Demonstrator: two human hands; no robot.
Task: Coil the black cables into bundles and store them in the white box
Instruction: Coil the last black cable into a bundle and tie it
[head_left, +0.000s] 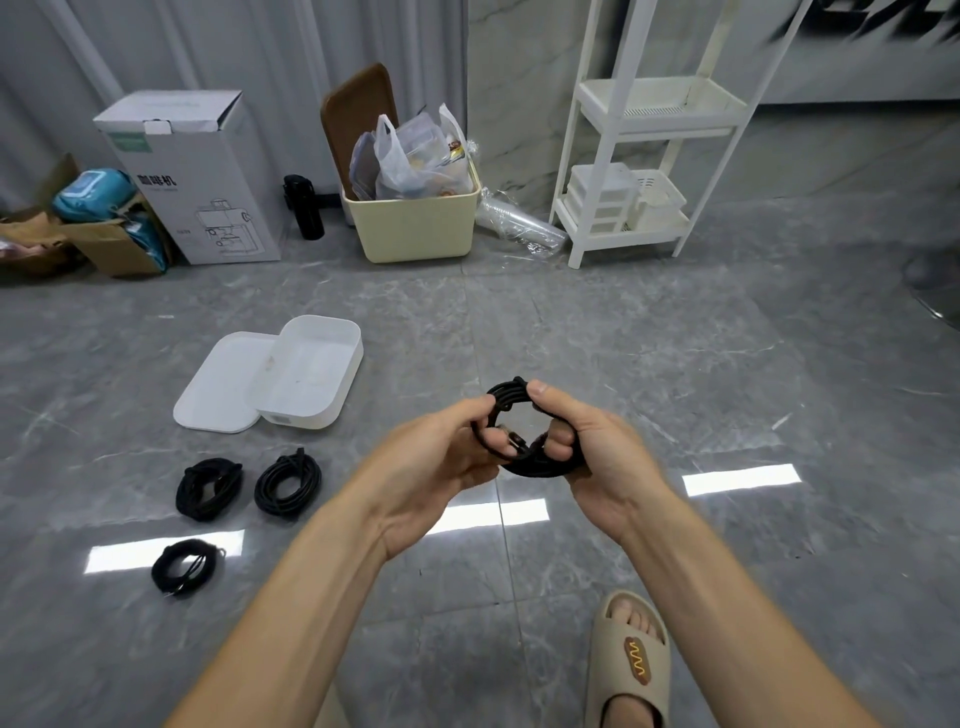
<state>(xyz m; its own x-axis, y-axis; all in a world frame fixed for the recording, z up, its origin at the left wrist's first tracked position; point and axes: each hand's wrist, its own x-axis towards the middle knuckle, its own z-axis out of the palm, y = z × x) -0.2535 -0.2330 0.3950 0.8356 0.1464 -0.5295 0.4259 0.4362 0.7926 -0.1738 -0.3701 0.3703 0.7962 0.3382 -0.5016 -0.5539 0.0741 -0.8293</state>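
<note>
1. The white box (311, 374) lies open on the grey floor (675, 364), its lid (218, 387) touching its left side.
2. The left hand (436, 462) and right hand (587, 447) both grip one coiled black cable (511, 400) above the floor.
3. Three cable bundles (287, 486) lie near the box.
</note>
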